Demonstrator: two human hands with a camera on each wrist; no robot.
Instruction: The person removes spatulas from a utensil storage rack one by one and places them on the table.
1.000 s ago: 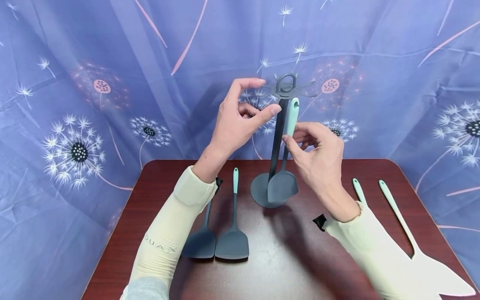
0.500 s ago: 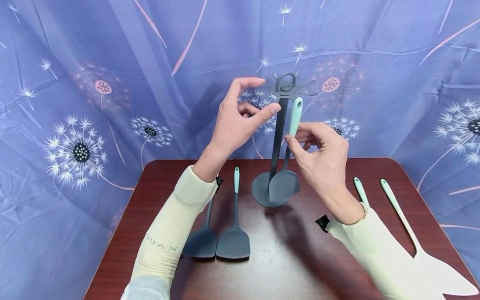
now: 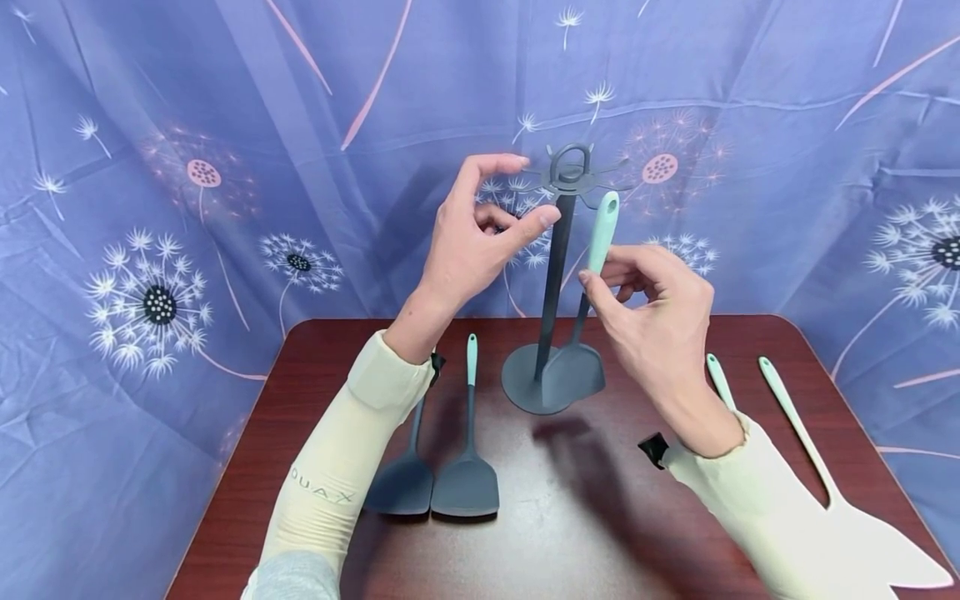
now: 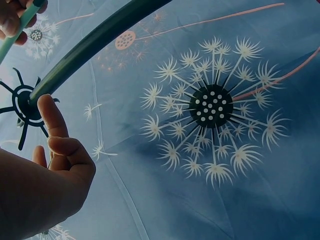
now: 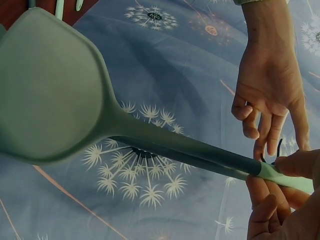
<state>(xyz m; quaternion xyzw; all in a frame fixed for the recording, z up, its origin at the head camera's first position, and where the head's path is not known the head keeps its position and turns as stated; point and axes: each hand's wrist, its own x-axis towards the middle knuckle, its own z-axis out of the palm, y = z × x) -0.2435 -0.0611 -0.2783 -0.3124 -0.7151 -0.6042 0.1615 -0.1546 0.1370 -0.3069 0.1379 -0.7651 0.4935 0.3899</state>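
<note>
My right hand (image 3: 652,312) pinches the mint-green handle of a spatula (image 3: 573,377) with a dark grey head. It hangs upright, head down, just right of the pole of a dark utensil stand (image 3: 553,287). The handle's top hole is apart from the nearest hook. Opposite, my left hand (image 3: 468,233) is beside the stand's top, index finger and thumb stretched toward hooks and pole; whether they touch is unclear. In the left wrist view, that hand (image 4: 67,165) is near the hook ring (image 4: 25,107). The right wrist view shows the spatula (image 5: 50,90) large, my thumb on its handle.
Two grey-headed spatulas, left (image 3: 397,487) and right (image 3: 465,490), lie side by side at the table's left. At the right lie two mint-handled utensils, one long (image 3: 798,429) and one (image 3: 720,382) partly behind my sleeve. A blue dandelion-print curtain (image 3: 375,208) hangs behind the table (image 3: 540,533).
My right hand has moved slightly to the right with the spatula, so its handle's hole has come away from the hook. My left hand has stayed in place.
</note>
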